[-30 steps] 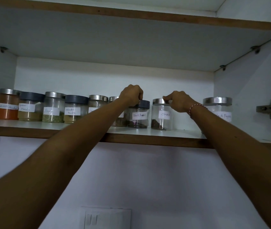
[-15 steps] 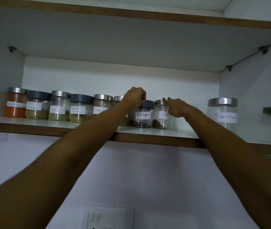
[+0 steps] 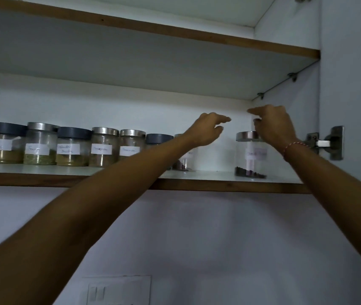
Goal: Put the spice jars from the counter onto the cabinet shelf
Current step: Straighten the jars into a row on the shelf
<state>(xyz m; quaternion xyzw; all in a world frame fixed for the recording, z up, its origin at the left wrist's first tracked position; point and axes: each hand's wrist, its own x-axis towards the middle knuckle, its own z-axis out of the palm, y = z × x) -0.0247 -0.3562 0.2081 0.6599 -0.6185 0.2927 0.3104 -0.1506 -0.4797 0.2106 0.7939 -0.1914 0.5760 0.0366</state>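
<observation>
The left hand (image 3: 206, 132) hangs with fingers loosely spread and empty above the row of glass spice jars (image 3: 103, 147) on the wood-edged cabinet shelf (image 3: 219, 185). The right hand (image 3: 273, 126) has curled fingers just over the steel lid of the large clear jar (image 3: 248, 158); whether they touch it I cannot tell.

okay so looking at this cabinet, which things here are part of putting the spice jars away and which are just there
Part of the job:
- row of spice jars on the shelf
- large steel-lidded jar on the right, standing apart
- left hand and right hand, both raised above the jars, holding nothing

Just there:
- door hinge
- wall switch plate
- upper shelf
</observation>
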